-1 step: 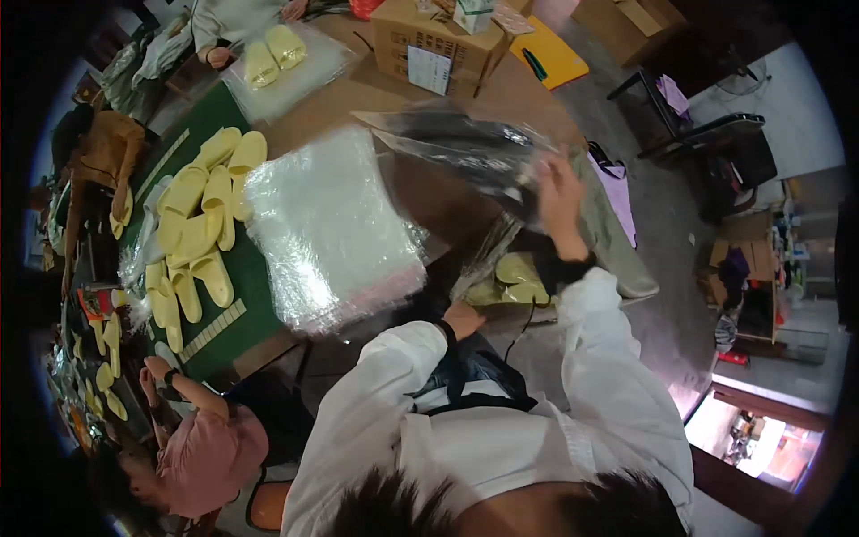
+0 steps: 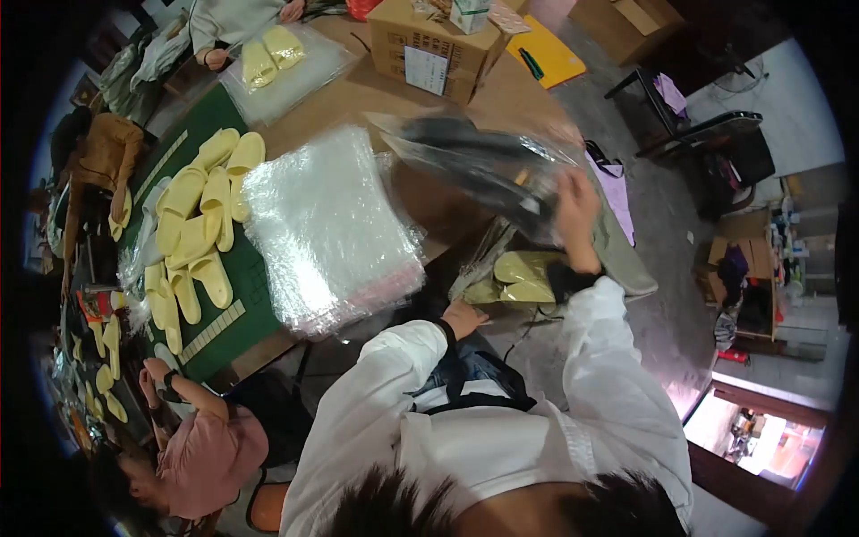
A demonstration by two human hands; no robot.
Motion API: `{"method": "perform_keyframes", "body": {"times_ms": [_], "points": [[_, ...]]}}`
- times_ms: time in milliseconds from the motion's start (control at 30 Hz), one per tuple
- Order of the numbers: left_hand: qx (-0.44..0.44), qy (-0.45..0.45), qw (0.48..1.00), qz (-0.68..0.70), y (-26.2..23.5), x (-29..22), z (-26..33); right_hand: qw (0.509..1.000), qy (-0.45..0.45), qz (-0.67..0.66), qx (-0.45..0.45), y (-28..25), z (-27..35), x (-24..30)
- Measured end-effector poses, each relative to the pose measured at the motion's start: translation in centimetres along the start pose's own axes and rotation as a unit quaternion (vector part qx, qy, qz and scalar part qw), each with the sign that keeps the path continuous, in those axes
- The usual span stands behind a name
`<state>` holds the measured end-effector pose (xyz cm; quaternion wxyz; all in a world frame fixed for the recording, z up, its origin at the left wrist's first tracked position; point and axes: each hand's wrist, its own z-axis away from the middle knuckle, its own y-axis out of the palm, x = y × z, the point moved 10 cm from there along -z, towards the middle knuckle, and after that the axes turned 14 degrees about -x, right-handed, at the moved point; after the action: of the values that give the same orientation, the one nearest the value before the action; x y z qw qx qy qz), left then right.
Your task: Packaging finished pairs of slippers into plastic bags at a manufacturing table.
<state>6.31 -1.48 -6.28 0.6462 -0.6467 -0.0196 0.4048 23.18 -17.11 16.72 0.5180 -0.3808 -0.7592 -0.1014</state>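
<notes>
My right hand (image 2: 577, 210) is closed on one end of a clear plastic bag (image 2: 479, 161) with something dark inside, blurred by motion, held above the table's right part. Below it lies another clear bag holding pale yellow slippers (image 2: 528, 276). My left hand (image 2: 464, 319) is at that lower bag's near left edge, its fingers curled and seemingly pinching the plastic. Left of my hands is a stack of flat clear plastic bags (image 2: 327, 233). Further left, a heap of loose yellow slippers (image 2: 192, 210) covers part of a green mat (image 2: 255, 309).
A cardboard box (image 2: 429, 54) stands at the far side, beside a yellow folder (image 2: 550, 55). Across the table, a person's hand (image 2: 213, 59) is near bagged yellow slippers (image 2: 273, 55). A person in pink (image 2: 210, 456) sits at the left. A black chair (image 2: 698, 134) stands at the right.
My right hand has moved a little right and toward me, pulling the bag with the dark contents along. My left hand has barely moved.
</notes>
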Motion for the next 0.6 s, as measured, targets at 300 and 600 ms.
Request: {"method": "perform_keyframes", "body": {"times_ms": [300,600], "points": [[0.093,0.057,0.979,-0.171,3.8,-1.2,0.7,0.932,0.084,0.289,-0.201,-30.3,10.6,-10.3],[0.116,0.071,0.964,-0.226,2.8,-4.3,1.6,0.948,-0.169,0.263,-0.058,-14.5,13.0,-5.0]]}}
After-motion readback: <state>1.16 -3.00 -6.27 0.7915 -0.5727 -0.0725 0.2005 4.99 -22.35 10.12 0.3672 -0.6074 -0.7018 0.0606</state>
